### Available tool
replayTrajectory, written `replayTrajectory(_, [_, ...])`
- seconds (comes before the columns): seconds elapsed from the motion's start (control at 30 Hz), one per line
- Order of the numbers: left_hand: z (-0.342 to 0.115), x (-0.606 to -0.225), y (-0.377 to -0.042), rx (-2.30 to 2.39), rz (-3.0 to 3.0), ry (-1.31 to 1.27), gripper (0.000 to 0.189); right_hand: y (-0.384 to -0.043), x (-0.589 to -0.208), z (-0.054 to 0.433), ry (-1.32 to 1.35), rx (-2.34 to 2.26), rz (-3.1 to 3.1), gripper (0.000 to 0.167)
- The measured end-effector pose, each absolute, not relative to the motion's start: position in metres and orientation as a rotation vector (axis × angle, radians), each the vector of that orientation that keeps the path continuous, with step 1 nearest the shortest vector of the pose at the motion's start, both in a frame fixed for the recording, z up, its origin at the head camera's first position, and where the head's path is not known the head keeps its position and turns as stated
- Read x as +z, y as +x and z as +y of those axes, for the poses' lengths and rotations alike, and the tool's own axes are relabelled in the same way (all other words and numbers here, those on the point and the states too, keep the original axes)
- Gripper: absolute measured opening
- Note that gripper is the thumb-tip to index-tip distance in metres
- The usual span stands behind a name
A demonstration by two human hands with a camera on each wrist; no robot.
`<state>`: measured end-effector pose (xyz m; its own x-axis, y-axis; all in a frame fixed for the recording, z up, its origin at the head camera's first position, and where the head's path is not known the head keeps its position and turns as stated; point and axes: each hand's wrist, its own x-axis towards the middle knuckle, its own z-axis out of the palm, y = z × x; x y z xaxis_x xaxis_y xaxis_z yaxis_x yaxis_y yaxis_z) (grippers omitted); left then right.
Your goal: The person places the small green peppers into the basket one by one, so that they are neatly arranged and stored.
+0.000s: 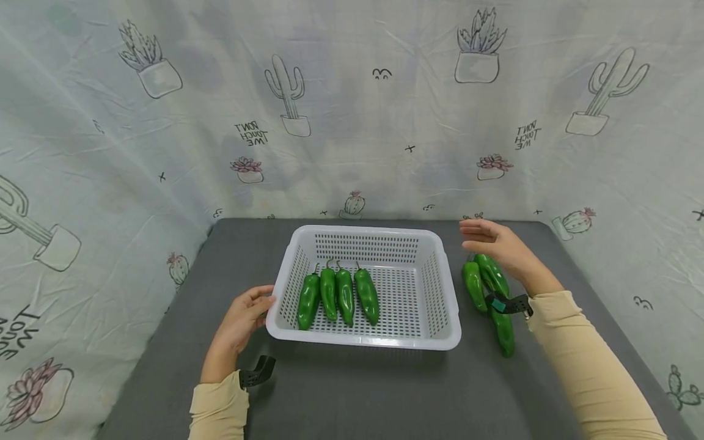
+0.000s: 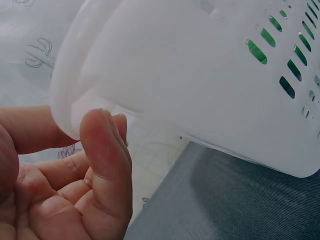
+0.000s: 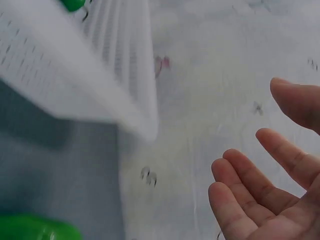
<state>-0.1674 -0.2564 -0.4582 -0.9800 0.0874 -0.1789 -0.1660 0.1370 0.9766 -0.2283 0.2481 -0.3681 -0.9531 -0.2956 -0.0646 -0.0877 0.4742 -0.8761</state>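
A white perforated plastic basket sits on the dark table with several green peppers lying side by side in its left half. My left hand grips the basket's left rim. In the left wrist view, curled fingers meet at the rim's edge. Beyond the basket's right side, my right hand is raised over three loose green peppers on the table, partly covering them from the head view. Nothing is in its grasp; its fingers are extended and spread slightly in the right wrist view.
The dark grey table extends around the basket. A pale curtain printed with potted cacti hangs behind it and along both sides. Each wrist carries a black strap.
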Motion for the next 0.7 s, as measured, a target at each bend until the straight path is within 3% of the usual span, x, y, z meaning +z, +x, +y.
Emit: replayTrajectory(0.7, [-0.256, -0.458, -0.169, 1.952, 2.216, -0.095, 0.044, -0.166, -0.446, 0.311, -0.070, -1.414, 2.670, 0.062])
